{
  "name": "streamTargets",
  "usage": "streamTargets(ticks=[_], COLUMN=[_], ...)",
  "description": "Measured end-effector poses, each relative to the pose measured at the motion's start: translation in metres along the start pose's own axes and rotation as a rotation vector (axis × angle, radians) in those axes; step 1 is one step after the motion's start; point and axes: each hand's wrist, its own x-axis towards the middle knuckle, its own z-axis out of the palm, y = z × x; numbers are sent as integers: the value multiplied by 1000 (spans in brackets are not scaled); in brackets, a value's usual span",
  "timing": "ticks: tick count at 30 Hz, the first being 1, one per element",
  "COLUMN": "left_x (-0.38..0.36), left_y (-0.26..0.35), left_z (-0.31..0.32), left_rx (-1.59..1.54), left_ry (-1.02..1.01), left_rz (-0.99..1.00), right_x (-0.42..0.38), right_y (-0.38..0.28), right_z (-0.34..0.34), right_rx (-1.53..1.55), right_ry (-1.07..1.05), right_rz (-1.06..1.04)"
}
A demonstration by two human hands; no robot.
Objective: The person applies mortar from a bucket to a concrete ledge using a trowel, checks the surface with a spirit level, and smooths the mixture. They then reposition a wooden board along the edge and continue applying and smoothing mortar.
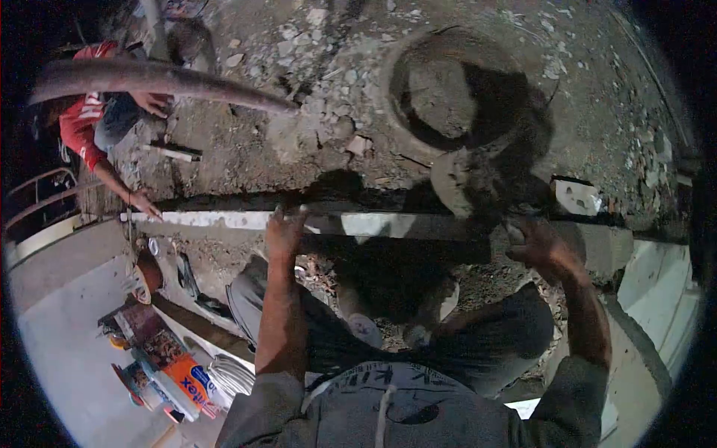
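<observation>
A long straight bar (388,225), pale along its lit parts, lies across the view in front of my knees. My left hand (285,233) grips it left of the middle, fingers over its far edge. Near the bar's right part, my right hand (539,245) is closed around something small in shadow that I cannot make out. Just beyond that hand lies a rounded grey piece (452,183) with dark material on it. Behind it sits a wide round basin (441,93), partly in shadow.
Another person in a red sleeve (82,134) crouches at the left, one hand (143,203) at the bar's left end. A thick blurred pole (164,81) crosses the upper left. A white broken block (576,197) lies right; an orange bag (187,382) lies lower left.
</observation>
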Motion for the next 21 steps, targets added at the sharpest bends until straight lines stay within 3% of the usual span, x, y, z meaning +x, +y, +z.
streamTargets(ticks=[2, 3, 5, 8, 11, 13, 15, 17, 18, 20, 21], left_x=[-1, 8, 24, 35, 54, 56, 73, 60, 63, 74, 70], left_y=[16, 17, 2, -11, -59, -86, -150, -153, -176, -220, -212], left_z=[-36, -48, -67, -103, -111, -96, -44, -25, 3, 45, 38], left_rx=[34, -81, -242, -75, -122, -9, 197, 134, 160, -767, -418], left_ry=[-90, -49, -36, -3, -120, -60, 32, -95, -102, -255, -159], left_rz=[-69, -6, 52, 196, 37, 67, 33, 5, 16, -20, -4], right_x=[14, 34, 54, 75, 105, 88, 132, 133, 131, 93, 96], right_y=[-10, 0, 3, -40, -75, -137, -121, -170, -162, -190, -186], right_z=[1, 8, 16, 13, 34, 36, 91, 121, 154, 154, 170], right_rx=[-70, -139, -215, -135, -98, -446, -452, -927, -834, -915, -981], right_ry=[-72, 9, 81, -105, 144, 92, 374, -101, 318, 195, 337], right_rz=[85, -248, -591, -552, -805, -654, -805, -379, -657, -645, -689])
